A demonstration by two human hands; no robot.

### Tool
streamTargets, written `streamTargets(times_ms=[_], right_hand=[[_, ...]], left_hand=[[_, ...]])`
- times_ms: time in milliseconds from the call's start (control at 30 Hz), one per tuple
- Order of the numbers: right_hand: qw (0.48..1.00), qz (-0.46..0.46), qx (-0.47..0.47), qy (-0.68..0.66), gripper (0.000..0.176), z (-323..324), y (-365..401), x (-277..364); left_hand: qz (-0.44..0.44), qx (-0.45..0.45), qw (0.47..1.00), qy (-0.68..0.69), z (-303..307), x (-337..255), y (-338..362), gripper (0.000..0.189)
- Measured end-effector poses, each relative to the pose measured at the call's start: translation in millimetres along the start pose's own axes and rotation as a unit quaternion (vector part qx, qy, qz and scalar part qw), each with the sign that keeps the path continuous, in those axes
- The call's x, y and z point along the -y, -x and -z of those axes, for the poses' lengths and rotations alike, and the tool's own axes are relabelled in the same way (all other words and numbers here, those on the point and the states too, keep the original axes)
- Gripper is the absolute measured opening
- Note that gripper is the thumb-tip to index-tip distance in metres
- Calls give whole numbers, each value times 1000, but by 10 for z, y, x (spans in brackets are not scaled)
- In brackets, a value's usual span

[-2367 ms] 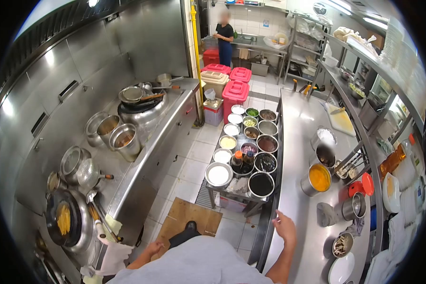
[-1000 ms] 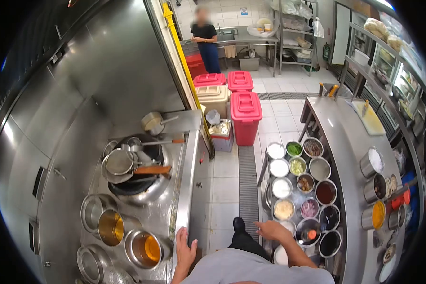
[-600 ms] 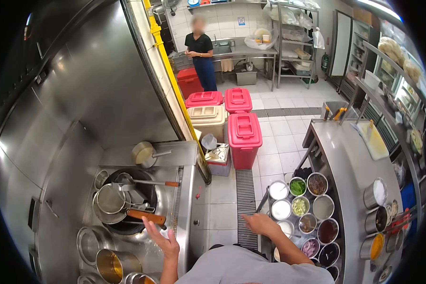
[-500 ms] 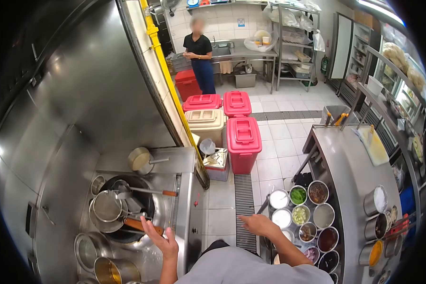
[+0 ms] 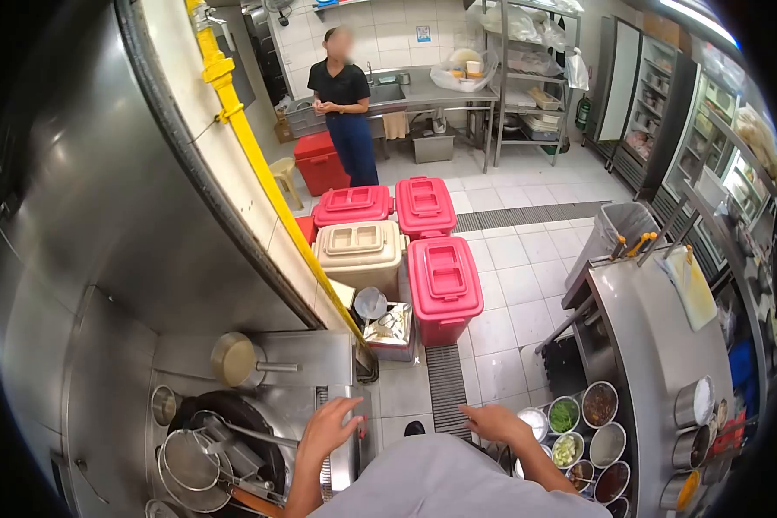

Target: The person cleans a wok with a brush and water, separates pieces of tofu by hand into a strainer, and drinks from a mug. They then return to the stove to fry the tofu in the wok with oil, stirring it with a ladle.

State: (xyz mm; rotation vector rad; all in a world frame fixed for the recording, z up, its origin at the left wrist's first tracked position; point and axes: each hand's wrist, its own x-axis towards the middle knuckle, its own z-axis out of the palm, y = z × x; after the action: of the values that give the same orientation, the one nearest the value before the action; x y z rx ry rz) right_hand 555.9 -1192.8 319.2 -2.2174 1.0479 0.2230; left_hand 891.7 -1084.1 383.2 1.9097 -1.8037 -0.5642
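My left hand (image 5: 330, 425) is held over the front edge of the steel stove, its fingers apart and holding nothing. To its left, a wok (image 5: 270, 457) carries strainers (image 5: 190, 459) and a ladle (image 5: 259, 435) with a long handle. My right hand (image 5: 495, 423) hovers beside the ingredient pots, fingers stretched toward the left and nothing in them. Nearest to it are a pot of white contents (image 5: 533, 421), a pot of chopped greens (image 5: 565, 414) and a pot of pale green pieces (image 5: 567, 450).
Lidded red bins (image 5: 445, 281) and a beige bin (image 5: 360, 246) stand ahead beside a floor drain grate (image 5: 448, 388). A person in a dark shirt (image 5: 340, 91) stands near the sink. A steel counter (image 5: 634, 302) runs along the right; a saucepan (image 5: 236, 359) sits behind the wok.
My view has moved forward and tilted up, so the stove and pots sit lower. My left hand has turned from palm raised to fingers pointing forward and right. My right hand stays outstretched.
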Motion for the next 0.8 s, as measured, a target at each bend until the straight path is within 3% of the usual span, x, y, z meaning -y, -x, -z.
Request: streamTargets(times_ms=[133,200,300,600,667,767,800], right_hand=[[998,-44,-54,-12,42,469,-312,-130],[998,-44,-48,-26,43,667,-485,-212],[997,-48,-52,-11,45,889,-815,-382],[998,52,1,16,43,1758,-2146,-1120],[991,124,-54,-23,42,2017,-2393,-1294],[994,98,-36,11,41,2548,-2683,-1412],[996,80,-46,16,41,2687,-2717,-1507]], left_hand=[[-20,20,1000,-2,47,6,-622,36],[-55,-18,998,14,48,-46,-887,37],[-35,-47,998,26,25,-109,-1241,42],[16,-231,973,15,-505,-121,-2202,46],[30,-247,968,27,-615,-237,-2441,45],[22,-207,978,23,-618,-334,-2723,44],[73,-152,986,4,-584,-335,-2811,45]])
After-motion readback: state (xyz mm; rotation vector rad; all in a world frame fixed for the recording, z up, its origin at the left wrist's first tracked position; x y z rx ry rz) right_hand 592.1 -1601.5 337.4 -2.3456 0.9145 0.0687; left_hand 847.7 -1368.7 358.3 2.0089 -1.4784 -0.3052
